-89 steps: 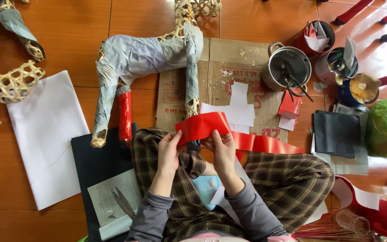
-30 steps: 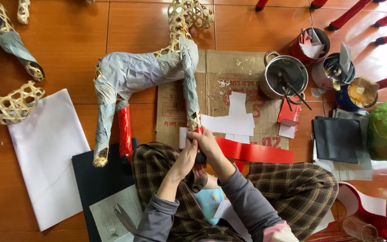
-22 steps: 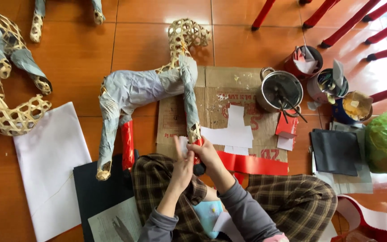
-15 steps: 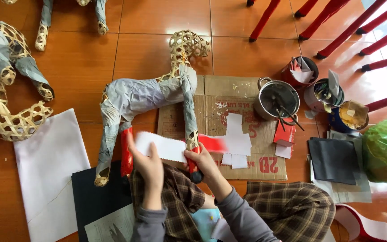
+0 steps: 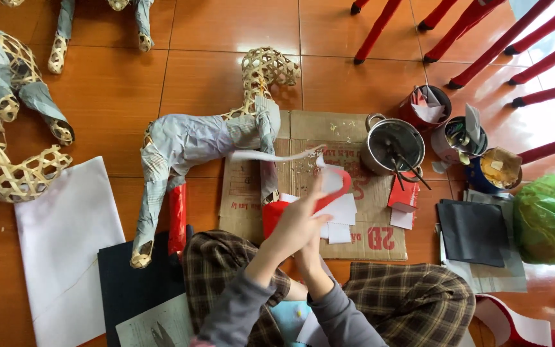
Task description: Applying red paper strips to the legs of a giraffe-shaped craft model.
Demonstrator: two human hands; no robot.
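Observation:
A woven bamboo animal frame (image 5: 207, 138) covered in grey paper lies on its side on the floor. Its front leg (image 5: 271, 218) and rear leg (image 5: 176, 218) carry red paper. A long paper strip, red on one side and white on the other, curls above the front leg: the white side (image 5: 271, 155) arcs over the body and the red side (image 5: 345, 183) loops by my fingers. My left hand (image 5: 297, 222) reaches up across the front leg and grips this strip. My right hand (image 5: 308, 256) sits just beneath it, mostly hidden.
A cardboard sheet (image 5: 370, 238) with white paper scraps lies under the work. A metal pot with brushes (image 5: 393, 144), cans (image 5: 464, 135), a green bag (image 5: 550, 218) and black sheets (image 5: 473, 231) lie right. White paper (image 5: 65, 244) and more bamboo frames (image 5: 8, 167) lie left. Red chair legs (image 5: 483, 38) stand beyond.
My left hand moved from the left of the front leg up and right, crossing over my right hand. The strip swung up into an arc. The view shifted farther out.

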